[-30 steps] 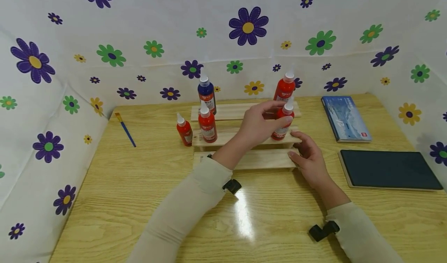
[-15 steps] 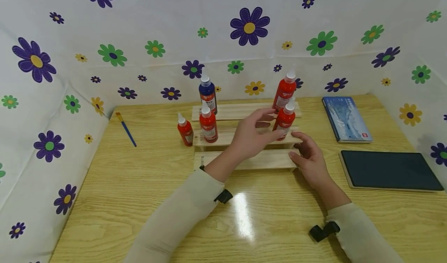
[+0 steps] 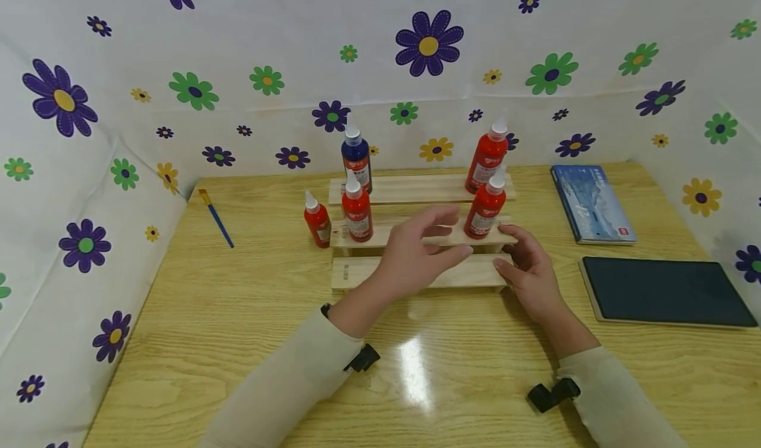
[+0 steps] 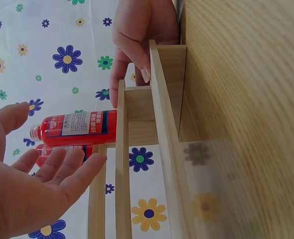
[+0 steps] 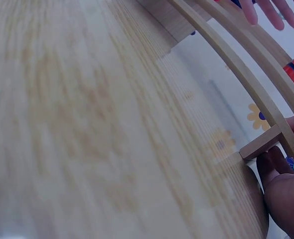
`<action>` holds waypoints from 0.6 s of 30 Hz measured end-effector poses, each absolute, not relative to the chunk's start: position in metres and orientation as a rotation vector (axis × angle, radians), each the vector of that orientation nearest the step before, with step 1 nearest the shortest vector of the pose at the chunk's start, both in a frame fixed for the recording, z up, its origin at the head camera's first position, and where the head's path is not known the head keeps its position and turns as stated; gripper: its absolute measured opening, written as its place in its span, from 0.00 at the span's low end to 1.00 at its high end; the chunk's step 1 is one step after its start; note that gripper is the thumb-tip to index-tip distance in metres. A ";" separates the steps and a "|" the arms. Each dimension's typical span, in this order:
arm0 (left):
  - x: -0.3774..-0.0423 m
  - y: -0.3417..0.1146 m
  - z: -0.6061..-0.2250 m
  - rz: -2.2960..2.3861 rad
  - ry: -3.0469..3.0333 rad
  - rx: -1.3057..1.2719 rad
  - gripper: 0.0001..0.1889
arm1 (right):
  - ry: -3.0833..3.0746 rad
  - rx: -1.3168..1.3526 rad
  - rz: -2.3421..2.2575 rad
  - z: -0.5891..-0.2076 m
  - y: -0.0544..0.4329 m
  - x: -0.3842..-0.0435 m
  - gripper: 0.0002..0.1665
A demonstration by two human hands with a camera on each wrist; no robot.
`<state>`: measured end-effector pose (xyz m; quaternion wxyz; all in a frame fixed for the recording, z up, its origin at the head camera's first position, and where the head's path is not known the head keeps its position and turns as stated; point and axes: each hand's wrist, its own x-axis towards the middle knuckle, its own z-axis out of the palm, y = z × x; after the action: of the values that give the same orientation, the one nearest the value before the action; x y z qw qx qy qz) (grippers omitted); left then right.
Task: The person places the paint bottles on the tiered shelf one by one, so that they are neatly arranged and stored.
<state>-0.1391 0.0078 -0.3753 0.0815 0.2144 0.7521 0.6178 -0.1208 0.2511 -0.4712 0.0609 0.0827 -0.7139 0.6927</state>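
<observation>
A three-step wooden rack (image 3: 416,188) stands on the table. My left hand (image 3: 442,236) hovers open over its lower steps and holds nothing; the left wrist view shows its palm (image 4: 37,189) spread. Just right of that hand a red paint bottle (image 3: 485,207) (image 4: 77,129) stands upright on the middle step. My right hand (image 3: 508,253) (image 4: 137,45) (image 5: 286,184) grips the right end of the rack (image 4: 137,134) (image 5: 236,64), fingers curled round the lower steps. Another red bottle (image 3: 357,209) is on the middle step's left end. A blue bottle (image 3: 357,157) and a taller red bottle (image 3: 489,156) stand on the top step.
A small red bottle (image 3: 317,222) stands on the table left of the rack. A blue-handled paintbrush (image 3: 217,220) lies at the far left. A blue book (image 3: 591,202) and a dark tablet (image 3: 666,291) lie to the right. Flowered cloth walls (image 3: 416,45) enclose the table on three sides.
My left hand let go of the red bottle on the middle step's right end and drew back towards me, opening. The bottle stays upright. My right hand kept its grip on the rack.
</observation>
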 end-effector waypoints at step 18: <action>-0.103 -0.040 -0.385 1.950 2.230 0.639 0.26 | -2.164 0.235 2.078 -0.471 0.250 -0.120 0.33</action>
<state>-0.1025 -0.0395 -0.3848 0.0557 0.2104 0.7348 0.6424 -0.1200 0.2501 -0.4711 0.0658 0.0780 -0.7175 0.6890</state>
